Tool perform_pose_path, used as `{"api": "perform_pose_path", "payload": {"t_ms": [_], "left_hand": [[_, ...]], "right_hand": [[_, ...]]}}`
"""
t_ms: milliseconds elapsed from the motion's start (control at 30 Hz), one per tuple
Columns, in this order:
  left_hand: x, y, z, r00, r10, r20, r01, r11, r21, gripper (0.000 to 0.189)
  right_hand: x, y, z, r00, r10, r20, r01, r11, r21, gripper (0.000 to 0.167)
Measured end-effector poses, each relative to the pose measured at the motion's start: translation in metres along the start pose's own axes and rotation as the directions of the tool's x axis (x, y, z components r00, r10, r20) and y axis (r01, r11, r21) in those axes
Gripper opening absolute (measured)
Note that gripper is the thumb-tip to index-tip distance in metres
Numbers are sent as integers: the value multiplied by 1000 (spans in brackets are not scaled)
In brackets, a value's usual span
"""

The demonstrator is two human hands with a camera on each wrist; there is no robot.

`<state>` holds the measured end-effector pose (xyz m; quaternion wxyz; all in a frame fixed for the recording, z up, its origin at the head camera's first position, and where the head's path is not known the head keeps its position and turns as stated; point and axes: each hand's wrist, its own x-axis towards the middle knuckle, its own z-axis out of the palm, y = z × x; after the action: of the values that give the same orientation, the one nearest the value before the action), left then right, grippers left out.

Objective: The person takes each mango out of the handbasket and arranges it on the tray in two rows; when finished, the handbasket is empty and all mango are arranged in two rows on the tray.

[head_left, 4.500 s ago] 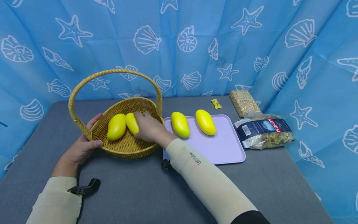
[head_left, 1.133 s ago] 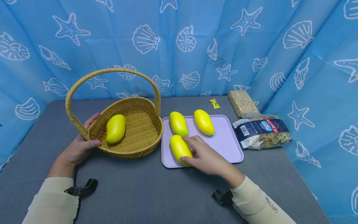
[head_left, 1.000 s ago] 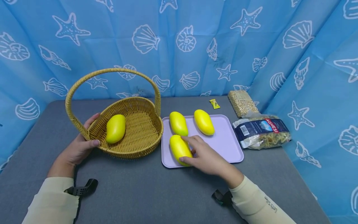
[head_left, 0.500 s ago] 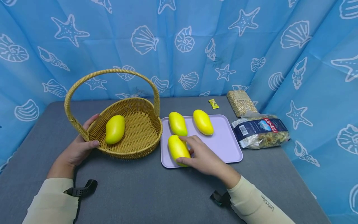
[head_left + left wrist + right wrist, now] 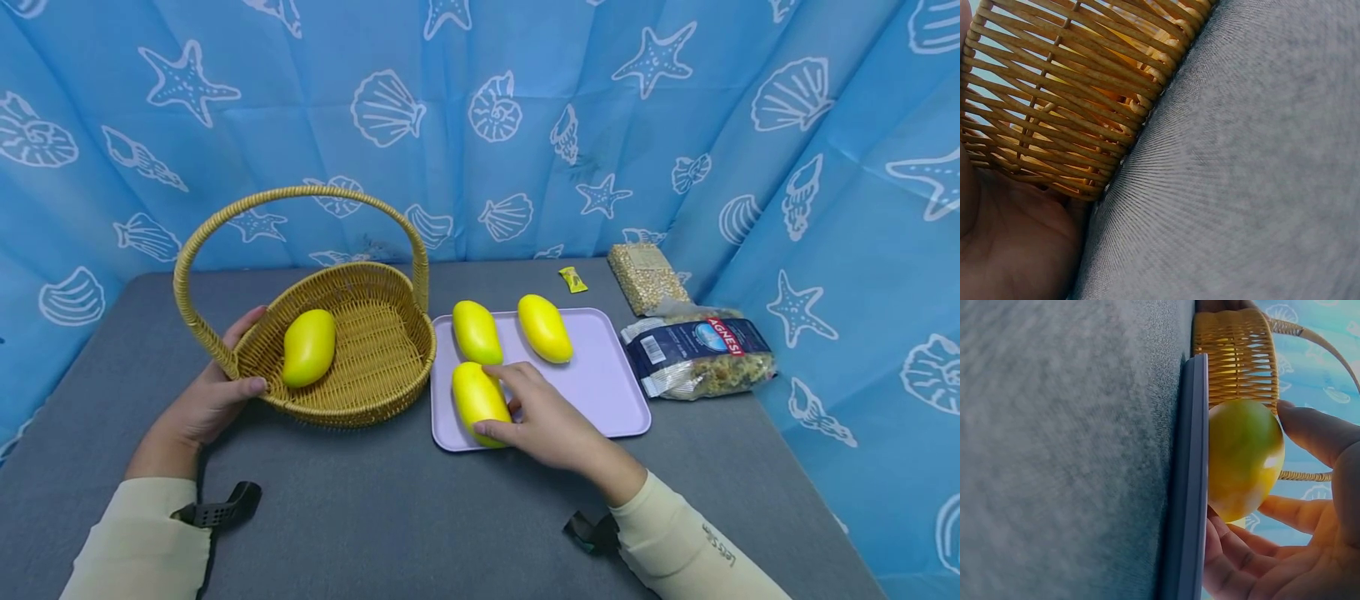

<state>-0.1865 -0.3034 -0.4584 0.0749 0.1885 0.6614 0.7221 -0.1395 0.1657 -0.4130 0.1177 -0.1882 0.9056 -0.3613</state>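
a woven wicker basket (image 5: 382,354) with an arched, cord-wrapped handle is gripped at its left side by the left hand (image 5: 212,402), the thumb laid at the near rim and the fingers along the outer wall. inside, a smooth yellow mango (image 5: 309,348) is cradled against the ribbed weave. a second mango (image 5: 474,393) — glossy, oval, tinged green in the right wrist view — is held between the curled fingers and thumb of the right hand (image 5: 551,423) at the near left corner of a flat lilac tray (image 5: 596,387). the right forearm is angled in from the lower right. behind that hand, a third mango (image 5: 477,332) and a fourth mango (image 5: 545,327) are borne by the tray, which is set on the grey, fabric-textured table (image 5: 360,517).
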Motion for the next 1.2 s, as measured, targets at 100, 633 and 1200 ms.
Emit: {"api": "perform_pose_path", "payload": {"t_ms": [100, 633, 1200], "left_hand": [[0, -1, 0, 1000, -4, -3, 4, 1000, 1, 98], [0, -2, -2, 1000, -1, 0, 1, 1000, -1, 98], [0, 0, 0, 1000, -4, -9, 4, 1000, -7, 98]], "right_hand": [[-1, 1, -1, 1000, 1, 2, -1, 1000, 1, 81], [-4, 2, -15, 1000, -11, -23, 13, 998, 69, 82], [-5, -14, -25, 949, -268, -164, 308, 900, 308, 66]]}}
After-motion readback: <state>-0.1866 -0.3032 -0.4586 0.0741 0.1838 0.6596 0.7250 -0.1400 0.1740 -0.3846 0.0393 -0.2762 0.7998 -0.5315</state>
